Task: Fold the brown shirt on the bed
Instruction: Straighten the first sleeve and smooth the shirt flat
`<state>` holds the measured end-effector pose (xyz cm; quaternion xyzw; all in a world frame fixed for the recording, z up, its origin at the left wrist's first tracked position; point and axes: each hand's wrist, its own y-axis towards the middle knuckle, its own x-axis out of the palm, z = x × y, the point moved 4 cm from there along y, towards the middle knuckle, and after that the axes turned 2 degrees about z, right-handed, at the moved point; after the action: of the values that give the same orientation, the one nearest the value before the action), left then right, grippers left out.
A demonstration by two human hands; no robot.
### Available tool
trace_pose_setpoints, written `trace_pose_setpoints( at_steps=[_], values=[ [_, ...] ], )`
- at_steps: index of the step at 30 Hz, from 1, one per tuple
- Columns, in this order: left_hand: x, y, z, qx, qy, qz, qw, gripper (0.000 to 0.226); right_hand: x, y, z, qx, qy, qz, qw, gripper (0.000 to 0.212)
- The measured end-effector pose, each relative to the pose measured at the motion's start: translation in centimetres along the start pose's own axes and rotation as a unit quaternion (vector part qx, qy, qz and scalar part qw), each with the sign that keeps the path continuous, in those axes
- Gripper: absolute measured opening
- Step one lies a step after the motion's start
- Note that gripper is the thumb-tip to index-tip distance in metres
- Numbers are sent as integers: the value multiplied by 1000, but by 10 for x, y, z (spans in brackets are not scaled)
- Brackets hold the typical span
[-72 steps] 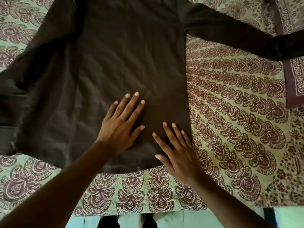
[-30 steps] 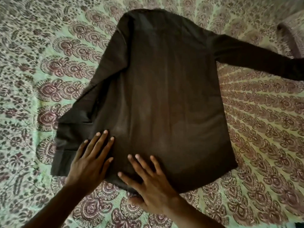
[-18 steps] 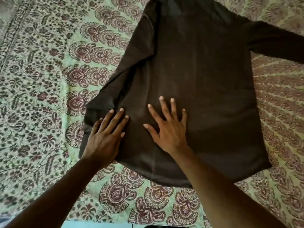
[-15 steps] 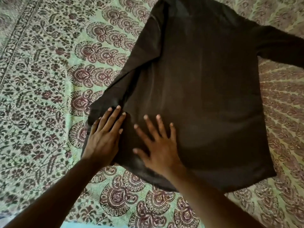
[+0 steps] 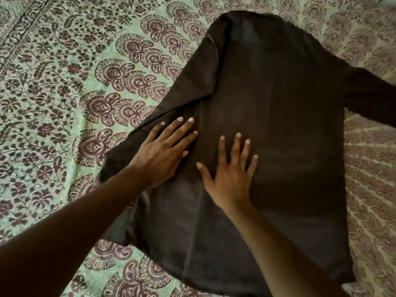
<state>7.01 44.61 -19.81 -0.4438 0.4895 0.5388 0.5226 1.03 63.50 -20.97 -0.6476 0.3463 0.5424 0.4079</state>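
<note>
A patterned bed (image 5: 64, 86) carries the brown shirt (image 5: 267, 129) spread flat, one sleeve running off right. The left hand (image 5: 162, 155) and right hand (image 5: 231, 176) press it mid-body, side by side, each grip released, fingers straight.

— What do you have under everything?

— A printed bedspread (image 5: 70, 86), pale green ground with maroon and dark brown motifs (fan-shaped medallions in curving rows, smaller flowers and leaves further left).

— Any edge to that pattern?

— You can see a narrow dark border band (image 5: 25, 24) running diagonally at your upper left. To your right the print looks paler and beige.
</note>
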Motion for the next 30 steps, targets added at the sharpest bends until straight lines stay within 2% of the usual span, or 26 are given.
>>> trace_pose_setpoints(
  at_steps=[3,6,8,10,11,13,15,17,19,22,26,28,30],
  values=[
    [4,25,-7,-6,14,-12,1000,54,6,-59,-34,-180,-4,-39,983,99],
    [0,50,-13,11,25,-10,1000,56,7,-106,-45,-348,7,-84,934,96],
    [1,65,-12,43,26,-15,999,55,5,-103,-40,-424,6,-60,904,87],
    [5,80,-12,73,33,-32,996,56,-5,-68,-25,-399,72,18,914,76],
    [5,87,-15,74,38,-40,996,57,-11,-40,-14,-345,94,62,932,72],
    [3,95,-28,35,47,-48,997,61,-18,26,12,-204,70,111,970,71],
    [1,97,-46,-29,51,-49,997,63,-22,86,32,-64,30,79,994,77],
    [-1,95,-63,-73,48,-50,995,63,-22,118,32,22,24,28,999,85],
    [-3,93,-73,-81,41,-56,994,63,-18,116,15,3,22,6,1000,90],
    [-5,91,-76,-69,34,-52,996,62,-11,66,-22,-151,35,-21,988,89],
    [-1,90,-76,-84,11,-41,996,59,0,11,-42,-315,55,-71,945,86],
    [1,89,-77,-81,2,-36,996,56,-2,14,-42,-317,56,-36,946,84],
    [3,85,-80,-83,-1,-30,996,55,-11,43,-39,-216,70,20,974,82]
  ],
)
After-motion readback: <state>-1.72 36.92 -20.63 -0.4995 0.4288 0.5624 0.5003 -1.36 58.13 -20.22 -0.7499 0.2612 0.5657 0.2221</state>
